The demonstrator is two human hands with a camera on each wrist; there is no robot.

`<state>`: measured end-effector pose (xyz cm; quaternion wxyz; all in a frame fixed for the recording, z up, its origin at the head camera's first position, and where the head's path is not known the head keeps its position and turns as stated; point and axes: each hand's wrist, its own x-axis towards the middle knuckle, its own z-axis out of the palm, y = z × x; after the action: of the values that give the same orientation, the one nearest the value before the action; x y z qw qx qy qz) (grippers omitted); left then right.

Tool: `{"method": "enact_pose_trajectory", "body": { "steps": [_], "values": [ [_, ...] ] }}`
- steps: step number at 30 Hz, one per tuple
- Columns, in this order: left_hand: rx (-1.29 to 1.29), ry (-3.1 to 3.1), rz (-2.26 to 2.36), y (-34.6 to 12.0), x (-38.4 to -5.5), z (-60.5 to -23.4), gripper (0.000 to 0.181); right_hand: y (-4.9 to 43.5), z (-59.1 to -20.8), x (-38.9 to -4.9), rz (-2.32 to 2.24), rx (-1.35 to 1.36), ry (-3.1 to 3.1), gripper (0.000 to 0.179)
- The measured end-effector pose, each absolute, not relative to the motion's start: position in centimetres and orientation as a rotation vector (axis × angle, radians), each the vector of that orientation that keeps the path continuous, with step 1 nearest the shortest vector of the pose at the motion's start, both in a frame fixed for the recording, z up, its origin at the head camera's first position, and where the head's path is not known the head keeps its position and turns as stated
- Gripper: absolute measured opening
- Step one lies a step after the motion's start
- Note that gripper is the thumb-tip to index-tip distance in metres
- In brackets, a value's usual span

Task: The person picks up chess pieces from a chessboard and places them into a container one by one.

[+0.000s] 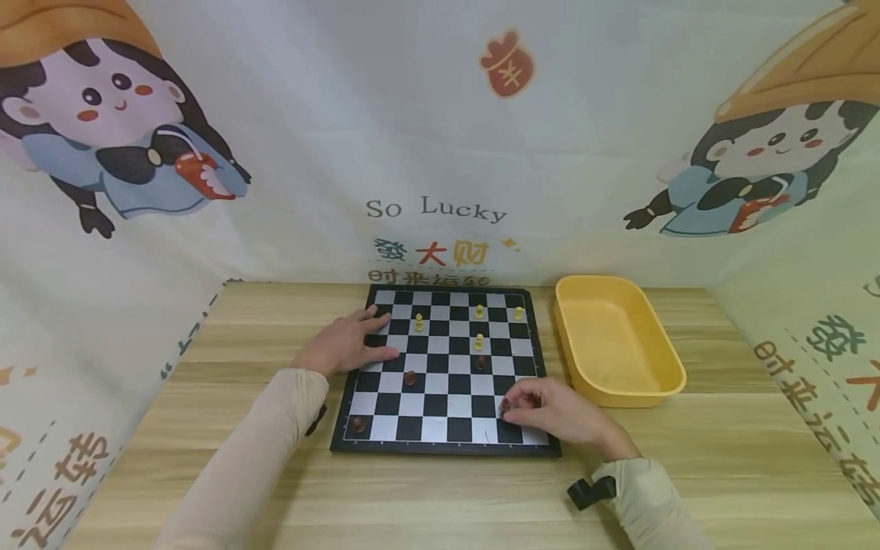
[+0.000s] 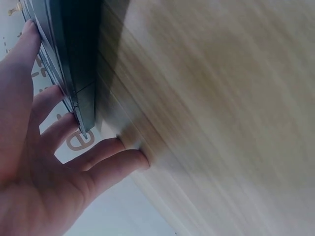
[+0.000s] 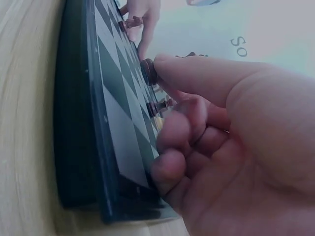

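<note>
A black-and-white chessboard (image 1: 436, 406) lies on the wooden table. My left hand (image 1: 341, 342) rests at its left edge, fingers spread; in the left wrist view thumb and two fingers lie along the board's side (image 2: 81, 64), while two fingertips touch the table. Over the board's front right squares, my right hand (image 1: 555, 412) pinches a dark brown chess piece (image 3: 148, 72) between thumb and finger, the other fingers curled. The fingers cover most of that piece. Brown chess pieces stand at the front left (image 1: 358, 424), left of centre (image 1: 410, 377) and right of centre (image 1: 481, 363).
Several yellow chess pieces stand on the far half, one (image 1: 418, 322) near the left hand and another (image 1: 519, 312) by the far right corner. A yellow plastic tray (image 1: 574, 363) sits right of the board. A printed cloth (image 1: 440, 145) hangs behind the table (image 1: 385, 496).
</note>
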<state>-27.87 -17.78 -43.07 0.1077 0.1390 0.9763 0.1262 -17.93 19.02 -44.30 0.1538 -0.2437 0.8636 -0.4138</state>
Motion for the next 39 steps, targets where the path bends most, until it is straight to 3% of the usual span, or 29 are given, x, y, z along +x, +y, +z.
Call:
{"method": "enact_pose_trajectory", "body": {
  "steps": [16,29,39],
  "values": [
    [0.407,2.893,0.370,-17.6,-28.0,-43.3,0.086,18.6,-42.4,-18.7,-1.233,-0.514,2.637,0.011],
    [0.419,2.902,0.338,-17.7,-28.1,-43.6,0.086,20.9,-39.4,-19.6,-1.249,-0.419,2.743,0.021],
    [0.421,2.912,0.332,-17.9,-28.1,-43.5,0.085,22.6,-38.8,-20.9,-1.212,-0.345,2.823,0.019]
  ]
}}
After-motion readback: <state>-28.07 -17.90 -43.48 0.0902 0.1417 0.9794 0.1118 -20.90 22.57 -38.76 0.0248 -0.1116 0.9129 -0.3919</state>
